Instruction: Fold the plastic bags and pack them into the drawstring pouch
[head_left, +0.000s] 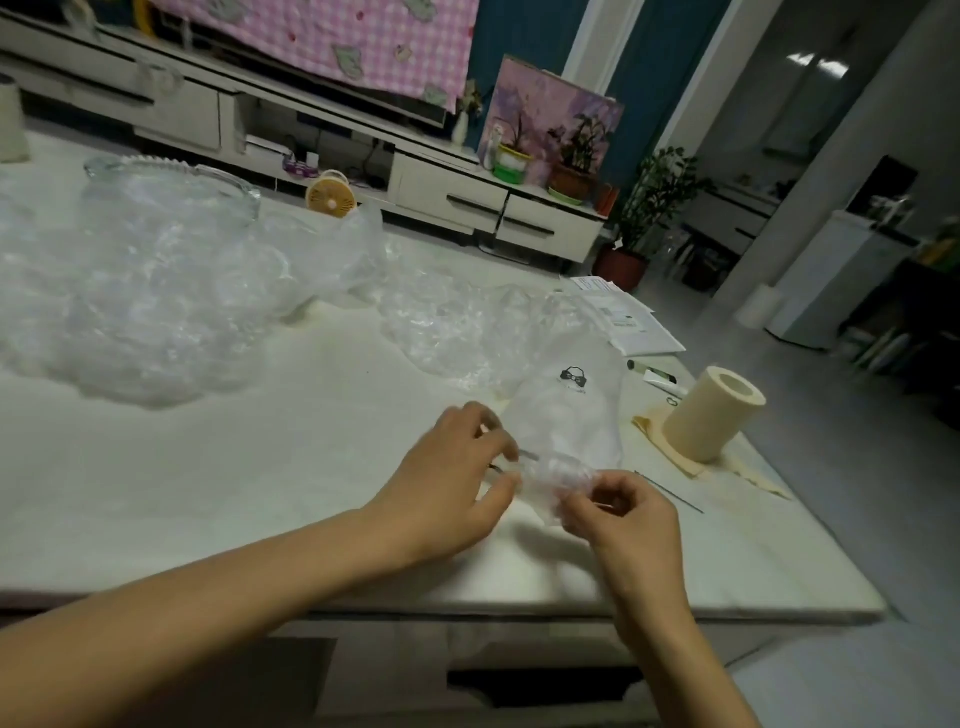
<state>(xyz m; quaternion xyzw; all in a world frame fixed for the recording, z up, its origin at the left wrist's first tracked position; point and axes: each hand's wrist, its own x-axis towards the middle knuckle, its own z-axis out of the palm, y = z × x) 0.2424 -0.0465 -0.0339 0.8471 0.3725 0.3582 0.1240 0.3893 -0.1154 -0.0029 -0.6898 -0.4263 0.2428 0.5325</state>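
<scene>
Fingers (498, 439) of left hand (447, 483) curled, thumb underneath, pinching the gathered near end of the drawstring pouch (569, 415). Right hand (631, 514) fingers curled tight too, pinching the same crumpled end from the other side. Can't tell if a folded bag sits between them or only the pouch mouth. Pouch lies on the tabletop (260, 467) front-right, bow-tie logo up, looks part-filled.

Risks: thin dark cord (670, 492) trails loose to the right. An uneven pull would likely bunch the mouth on one side. Slick film inside could spring open and push back out if the grip eases. Thin fabric may snag if yanked. Paper roll (711, 415) stands just beside the pouch, so a sideways tug could tip it.

Materials: pouch is white, semi-sheer, soft, wrinkled. Plastic bags (130, 312) are clear, glossy and crinkly, heaped loose far left. Second heap (467, 322) lies behind the pouch, touching it. None of these are folded yet, so plenty left to do. Glass bowl (171, 182) with scalloped rim behind the left heap. Roll is a cream, matte cylinder with a hollow core. Tabletop pale, smooth.
</scene>
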